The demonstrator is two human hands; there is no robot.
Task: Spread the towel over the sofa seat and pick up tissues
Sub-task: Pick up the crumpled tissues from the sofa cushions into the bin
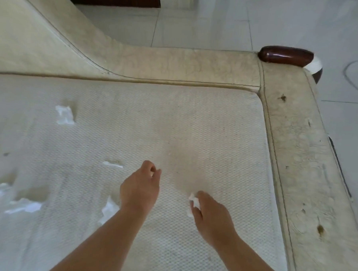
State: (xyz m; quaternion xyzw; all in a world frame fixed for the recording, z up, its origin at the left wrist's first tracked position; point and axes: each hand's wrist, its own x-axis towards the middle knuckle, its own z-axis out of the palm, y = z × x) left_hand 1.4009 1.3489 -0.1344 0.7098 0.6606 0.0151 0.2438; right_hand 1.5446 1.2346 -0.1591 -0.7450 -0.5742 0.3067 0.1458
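Head view, sofa seat, task part-way through. I read the pale waffle-textured cloth lying flat across the seat as the towel (195,125). It reaches the worn sofa frame (297,162) at the back and on the right, so I judge the spreading done on this side.

The tissue pick-up is under way. My right hand (213,218) pinches a crumpled tissue (193,202) between thumb and fingers, low over the towel. My left hand (139,189) hovers just beside it with the fingers curled and the thumb against the forefinger. A pale fleck shows there, but I cannot tell whether it grips a scrap or nothing.

Left to gather are the loose tissues (64,115) scattered over the left half of the towel. One sliver (112,164) lies near the left hand, one wad (109,209) is beside the left forearm, and more sit toward the left edge (24,206).

Limits of the view:
- The seat runs out of frame on the left and at the bottom, so neither the towel's far edges nor the full tissue count can be checked.
- The leftmost scraps are blurred.
- Beyond the frame only tiled floor (200,28) and a wooden knob (286,55) are visible.
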